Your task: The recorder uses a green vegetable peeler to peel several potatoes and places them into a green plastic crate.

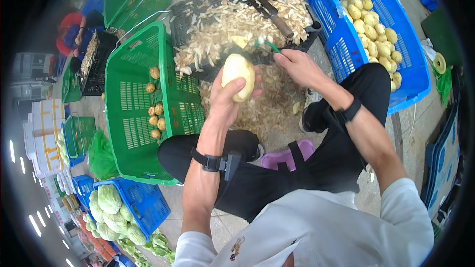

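My left hand [223, 98] is wrapped round a pale, peeled potato [238, 73], its thumb lying across the front. Just to the right, my right hand [300, 69] grips a peeler with a green handle [270, 46]; its head is blurred and stands apart from the potato. A yellowish piece of peel [240, 41] shows just above the potato. Beyond both hands, a black crate [312, 30] is heaped with peelings [217, 32]. A knife with a wooden handle [282, 25] lies on that heap.
A green crate [129, 74] at left holds several unpeeled potatoes [157, 110]. At right stands a blue crate [336, 39] of peeled potatoes [376, 34]. Peelings cover the floor between my feet, near a purple stool [292, 155]. Cabbages [114, 212] fill a crate at lower left; another person [79, 32] sits beyond.
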### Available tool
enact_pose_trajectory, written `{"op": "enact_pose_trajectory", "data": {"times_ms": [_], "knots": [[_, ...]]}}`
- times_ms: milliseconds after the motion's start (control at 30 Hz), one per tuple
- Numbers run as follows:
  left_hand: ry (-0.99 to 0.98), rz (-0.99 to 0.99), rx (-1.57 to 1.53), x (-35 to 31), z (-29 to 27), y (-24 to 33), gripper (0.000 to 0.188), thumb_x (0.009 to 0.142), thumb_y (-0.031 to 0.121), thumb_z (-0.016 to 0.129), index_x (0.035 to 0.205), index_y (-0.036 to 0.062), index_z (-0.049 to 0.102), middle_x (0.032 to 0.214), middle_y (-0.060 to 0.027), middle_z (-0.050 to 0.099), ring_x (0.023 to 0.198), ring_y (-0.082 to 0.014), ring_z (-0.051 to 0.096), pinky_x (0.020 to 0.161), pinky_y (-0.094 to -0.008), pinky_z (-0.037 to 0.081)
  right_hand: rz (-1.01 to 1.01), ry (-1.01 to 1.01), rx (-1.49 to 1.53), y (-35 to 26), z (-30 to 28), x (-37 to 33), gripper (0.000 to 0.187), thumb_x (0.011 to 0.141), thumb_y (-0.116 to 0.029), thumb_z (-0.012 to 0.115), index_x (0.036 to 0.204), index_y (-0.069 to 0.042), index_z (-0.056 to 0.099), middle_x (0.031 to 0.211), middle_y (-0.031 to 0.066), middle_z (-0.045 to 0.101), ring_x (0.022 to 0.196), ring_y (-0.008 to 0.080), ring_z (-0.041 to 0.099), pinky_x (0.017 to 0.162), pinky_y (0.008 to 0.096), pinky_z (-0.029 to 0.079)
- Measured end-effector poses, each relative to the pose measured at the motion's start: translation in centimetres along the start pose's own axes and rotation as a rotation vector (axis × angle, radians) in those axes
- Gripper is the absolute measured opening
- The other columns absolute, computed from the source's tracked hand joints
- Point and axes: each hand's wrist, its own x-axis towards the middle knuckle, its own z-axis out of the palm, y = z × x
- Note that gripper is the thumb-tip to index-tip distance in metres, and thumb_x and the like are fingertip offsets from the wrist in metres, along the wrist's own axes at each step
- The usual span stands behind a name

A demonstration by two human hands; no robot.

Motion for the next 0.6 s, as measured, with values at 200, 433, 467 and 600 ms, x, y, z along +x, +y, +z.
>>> {"op": "enact_pose_trajectory", "data": {"times_ms": [200,433,467,600], "knots": [[0.036,0.037,0.020,0.2,-1.0,-0.5,0.055,0.084,0.023,0.068,0.131,0.0029,0.046,0.116,-0.0129,0.060,0.101,-0.0257,0.064,0.082,-0.0455,0.059,-0.280,-0.085,-0.062,-7.7,-0.7,-2.5,0.033,0.096,-0.035,0.051,0.086,-0.004,0.053,0.071,0.0229,0.060,0.071,0.0439,0.061,0.063,0.0515,0.045],[0.029,0.008,-0.095,-0.4,-1.0,-0.5,0.055,0.086,0.023,0.066,0.133,0.0026,0.045,0.117,-0.0131,0.060,0.102,-0.0270,0.064,0.081,-0.0417,0.060,-0.114,-0.039,0.027,-4.1,-0.5,-1.9,0.034,0.098,-0.034,0.051,0.085,-0.002,0.053,0.067,0.0215,0.057,0.066,0.0440,0.056,0.060,0.0497,0.043],[0.040,0.009,-0.096,-0.4,-1.1,-0.6,0.055,0.086,0.023,0.066,0.133,0.0026,0.045,0.117,-0.0131,0.060,0.102,-0.0270,0.064,0.081,-0.0417,0.060,-0.158,-0.020,0.090,-5.6,-0.8,-2.3,0.035,0.099,-0.033,0.051,0.085,-0.001,0.049,0.066,0.0205,0.054,0.064,0.0441,0.052,0.059,0.0480,0.041],[0.069,0.044,0.058,-0.4,-1.3,-0.9,0.058,0.083,0.020,0.068,0.133,0.0027,0.046,0.118,-0.0112,0.060,0.108,-0.0241,0.062,0.082,-0.0426,0.060,-0.304,-0.051,-0.050,-7.8,0.4,-2.6,0.035,0.098,-0.034,0.049,0.086,-0.002,0.059,0.071,0.0209,0.063,0.068,0.0428,0.062,0.061,0.0496,0.047]]}}
